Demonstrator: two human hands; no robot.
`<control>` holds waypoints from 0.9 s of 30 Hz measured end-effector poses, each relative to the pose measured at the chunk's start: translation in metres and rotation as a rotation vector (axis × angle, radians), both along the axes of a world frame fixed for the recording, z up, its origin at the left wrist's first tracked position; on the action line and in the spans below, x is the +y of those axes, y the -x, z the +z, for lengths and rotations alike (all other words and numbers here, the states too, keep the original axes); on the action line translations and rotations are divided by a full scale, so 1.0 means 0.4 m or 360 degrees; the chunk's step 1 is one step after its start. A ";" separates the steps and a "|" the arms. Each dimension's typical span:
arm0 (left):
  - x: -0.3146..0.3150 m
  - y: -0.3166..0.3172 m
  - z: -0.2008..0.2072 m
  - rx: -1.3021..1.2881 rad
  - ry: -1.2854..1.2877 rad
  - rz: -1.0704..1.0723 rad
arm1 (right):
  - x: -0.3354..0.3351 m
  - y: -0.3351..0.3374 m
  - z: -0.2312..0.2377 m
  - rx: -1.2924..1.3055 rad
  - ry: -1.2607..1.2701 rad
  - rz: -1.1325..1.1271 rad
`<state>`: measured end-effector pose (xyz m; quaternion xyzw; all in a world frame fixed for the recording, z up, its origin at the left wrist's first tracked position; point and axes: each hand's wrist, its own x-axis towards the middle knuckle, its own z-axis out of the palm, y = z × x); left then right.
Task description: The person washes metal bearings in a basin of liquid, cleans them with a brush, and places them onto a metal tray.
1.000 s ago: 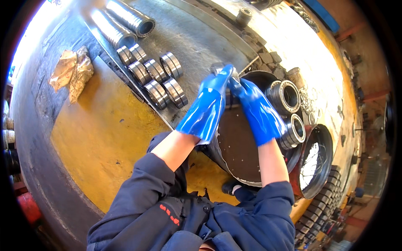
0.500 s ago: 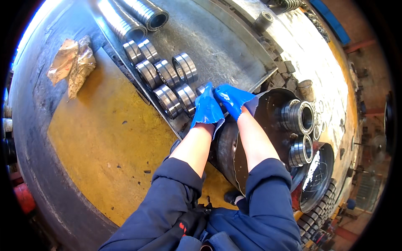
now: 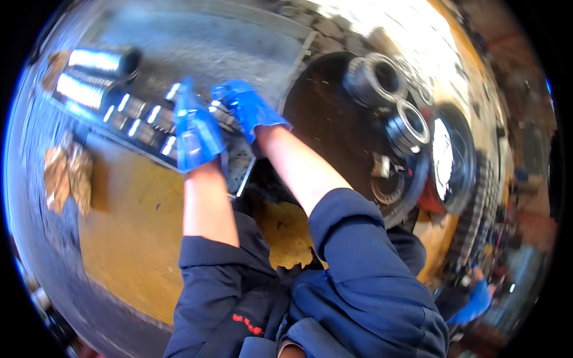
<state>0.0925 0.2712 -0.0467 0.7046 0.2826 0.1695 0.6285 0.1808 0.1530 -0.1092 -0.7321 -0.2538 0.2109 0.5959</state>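
Rings at 10 o'clock seem kept from rolling by tray lip; left hand, right hand grips can't be told.

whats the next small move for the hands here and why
Perhaps steady the left hand and right hand before pushing anything: both are at the metal rings, which sit close together on the tray, so a hasty push might knock neighbours.

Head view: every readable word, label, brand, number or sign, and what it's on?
Nothing readable.
Red marks on the dark blue jacket: maybe lettering, too small and blurred.
Metal rings: blurred, no marking legible.
Crumpled brown paper: no print legible.
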 end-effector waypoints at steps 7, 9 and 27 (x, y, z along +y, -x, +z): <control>-0.065 -0.047 0.171 -0.0442 0.1081 -0.0001 | -0.311 0.325 0.253 0.0608 -0.0427 -0.0242; -0.199 -0.017 0.210 -0.0452 0.0913 -0.0322 | -0.480 0.412 0.207 0.0563 -0.0470 -0.0320; -0.658 0.196 -0.009 0.0689 0.0943 -0.1354 | -1.157 0.135 0.283 -0.0985 0.2504 -0.0827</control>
